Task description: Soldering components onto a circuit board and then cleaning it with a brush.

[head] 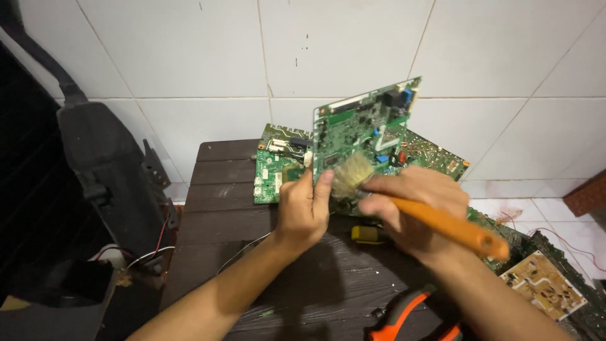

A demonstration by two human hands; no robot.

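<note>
No packages, signs or screens in view; the only label-like item is a small white rectangular sticker (276, 145) on the green circuit board (271, 167) lying flat at the far edge of the dark wooden tabletop (208, 208), its print too small to make out.

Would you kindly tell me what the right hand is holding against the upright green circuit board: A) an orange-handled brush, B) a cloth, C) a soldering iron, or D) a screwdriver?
A: the right hand grips an orange-handled brush, its pale bristles against the green circuit board that the left hand holds upright.
</note>
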